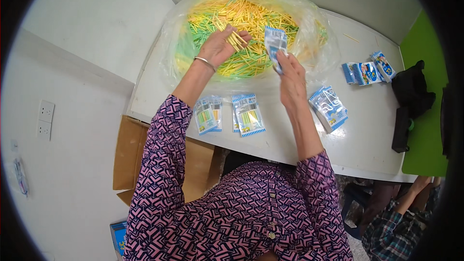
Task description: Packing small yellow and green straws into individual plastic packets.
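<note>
The white table (280,137) fills the corner, and on it sits a big clear plastic bag (170,67), mouth wide, heaped with yellow and green sticks (251,12). A cardboard box (128,154) stands below the table's edge. Above the heap, the left hand (220,48) is half curled, cradling sticks; the right hand (291,75) pinches a packet (275,41) between thumb and fingers, over the bag's right side. Whether its mouth gapes I can't tell. Packs with sticks showing (249,116) lie at the near edge. The small handful (237,41) is apart from the packet. I'd judge this is portioning for filling; the next move calls for lining the stick ends up with the packet's opening.
</note>
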